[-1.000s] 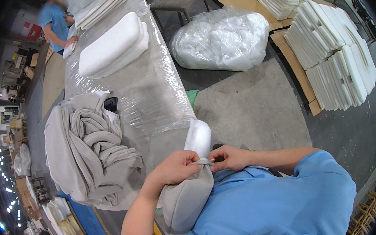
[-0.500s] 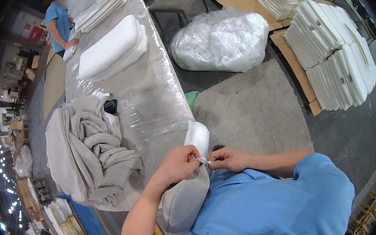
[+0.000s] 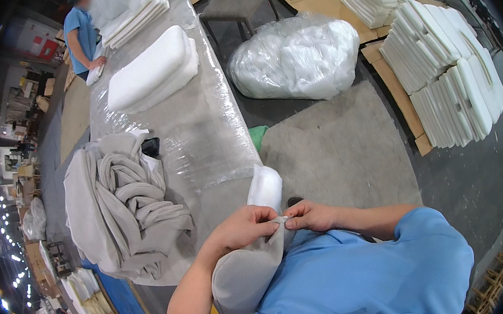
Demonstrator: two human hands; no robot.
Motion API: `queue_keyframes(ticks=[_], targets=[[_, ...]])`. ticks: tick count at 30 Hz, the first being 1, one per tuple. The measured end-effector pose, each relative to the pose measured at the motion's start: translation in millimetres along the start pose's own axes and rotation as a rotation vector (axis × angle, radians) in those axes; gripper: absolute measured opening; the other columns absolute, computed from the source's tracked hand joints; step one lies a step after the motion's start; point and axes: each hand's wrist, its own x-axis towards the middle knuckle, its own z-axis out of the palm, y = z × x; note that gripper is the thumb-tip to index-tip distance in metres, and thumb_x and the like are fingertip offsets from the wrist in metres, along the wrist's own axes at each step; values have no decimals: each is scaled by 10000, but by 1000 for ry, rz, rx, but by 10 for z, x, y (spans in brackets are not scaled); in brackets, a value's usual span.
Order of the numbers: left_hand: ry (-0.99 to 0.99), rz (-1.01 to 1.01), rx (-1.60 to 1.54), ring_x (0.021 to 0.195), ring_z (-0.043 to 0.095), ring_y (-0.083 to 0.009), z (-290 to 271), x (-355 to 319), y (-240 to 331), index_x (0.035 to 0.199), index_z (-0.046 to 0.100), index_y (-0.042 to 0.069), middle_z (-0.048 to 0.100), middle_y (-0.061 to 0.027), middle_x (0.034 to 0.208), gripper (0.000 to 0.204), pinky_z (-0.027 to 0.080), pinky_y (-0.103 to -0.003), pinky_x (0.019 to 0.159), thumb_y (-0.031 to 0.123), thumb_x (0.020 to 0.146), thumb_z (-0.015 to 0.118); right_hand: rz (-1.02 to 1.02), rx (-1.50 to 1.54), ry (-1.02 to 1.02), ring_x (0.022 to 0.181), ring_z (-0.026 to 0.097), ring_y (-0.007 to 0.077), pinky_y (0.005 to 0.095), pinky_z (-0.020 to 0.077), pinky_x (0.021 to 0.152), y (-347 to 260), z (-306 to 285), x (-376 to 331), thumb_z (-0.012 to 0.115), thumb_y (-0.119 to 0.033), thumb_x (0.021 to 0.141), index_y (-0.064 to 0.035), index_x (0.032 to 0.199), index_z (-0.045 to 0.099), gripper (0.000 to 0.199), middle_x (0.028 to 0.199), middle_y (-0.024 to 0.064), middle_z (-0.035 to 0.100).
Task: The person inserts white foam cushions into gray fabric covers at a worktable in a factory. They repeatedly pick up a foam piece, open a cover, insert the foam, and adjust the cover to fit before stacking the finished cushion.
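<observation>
A grey fabric cushion cover [image 3: 242,277] lies against my body, with a roll of white padding [image 3: 265,187] sticking out of its far end. My left hand [image 3: 247,224] pinches the cover's edge between thumb and fingers. Right beside it, my right hand [image 3: 310,216] pinches the same edge, and the two sets of fingertips nearly meet. Whether a zipper or just a seam lies between them is too small to tell. To the left, a heap of grey fabric covers [image 3: 126,205] rests on the table, with a small black object [image 3: 150,147] next to it.
The long table [image 3: 200,125] is wrapped in clear film and carries folded white padding [image 3: 149,70]. A co-worker [image 3: 79,37] stands at its far left. Beyond it are a plastic bag of white stuffing [image 3: 294,58], a grey chair [image 3: 237,5] and stacked white foam pads [image 3: 446,71].
Both hands have drawn closer together on the cover's edge and sit slightly lower. The cover's near part has shifted and bulges more to the left.
</observation>
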Motion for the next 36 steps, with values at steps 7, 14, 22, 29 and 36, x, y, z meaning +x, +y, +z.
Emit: queue_keyframes(ticks=[7, 14, 22, 29, 36], targets=[[57, -48, -162, 747, 549, -36, -48, 116, -109, 964, 706, 50, 636, 54, 808, 213, 465, -256, 671, 257, 1014, 727, -100, -18, 55, 916, 580, 61, 258, 486, 863, -3, 64, 51, 663, -259, 1080, -73, 1132, 735, 206, 1005, -54, 670], [193, 201, 194, 690, 517, -42, -2, 166, -76, 883, 684, 55, 603, 61, 769, 152, 445, -262, 602, 160, 981, 731, 24, -86, 80, 870, 591, 68, 282, 493, 792, -164, 108, -5, 678, -281, 1069, -45, 1030, 701, 240, 944, -47, 676], [-20, -222, 204, 692, 536, -42, -300, 198, 58, 863, 674, 67, 618, 73, 781, 236, 435, -254, 614, 244, 1011, 726, -312, -875, 364, 918, 658, 281, 387, 515, 806, -297, 295, -23, 699, -233, 1014, -56, 960, 677, 186, 944, 82, 670], [422, 422, 1020, 976, 657, -348, -83, 118, 160, 906, 694, 74, 667, -141, 1065, 121, 524, -454, 799, 188, 944, 713, -533, -1147, 481, 1392, 421, 446, 525, 380, 1146, -410, 221, 134, 699, -238, 1008, -51, 972, 681, 191, 1524, 260, 408], [545, 719, 1075, 1154, 597, -443, -396, 340, -18, 975, 667, 2, 577, -266, 1282, 148, 512, -508, 965, 141, 937, 698, -352, -889, 265, 1439, 433, 417, 477, 391, 1176, -621, -38, 446, 649, -209, 1050, -45, 1069, 727, 182, 1672, 243, 290]])
